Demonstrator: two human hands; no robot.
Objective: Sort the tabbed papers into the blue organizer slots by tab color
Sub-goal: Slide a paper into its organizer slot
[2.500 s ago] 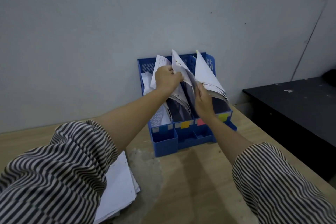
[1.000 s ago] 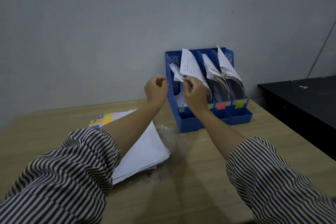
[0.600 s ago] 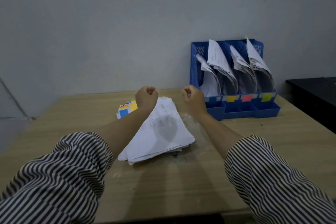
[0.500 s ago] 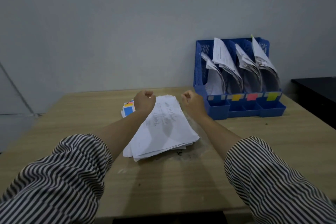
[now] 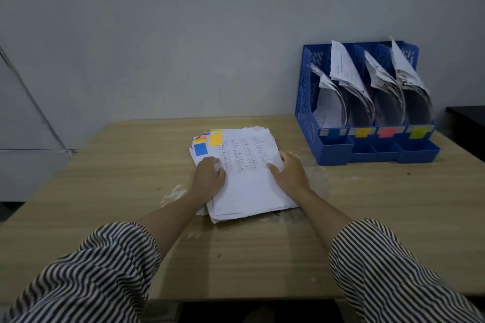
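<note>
Wooden worktop, seen from my one head view, carries the stack of tabbed papers at its middle. My left hand rests on the stack's left edge; its fingers are curled loosely over the top sheet, and I cannot tell whether they pinch it. My right hand lies on the stack's right edge with fingers straight and flat on the paper, gripping nothing. Just beyond my left fingers, coloured tabs show at the stack's far left corner: a blue tab nearest, an orange tab beside it, and slivers of pink and green behind. Printed text runs between the two sets of fingers.

Well beyond and to the right of my right fingers stands the blue organizer, upright by the grey wall. Its four slots each hold curled sheets. Labels on its front lip read, left to right, blue, orange label, pink label, green label. Striped sleeves cover both forearms. A dark surface sits at the far right.
</note>
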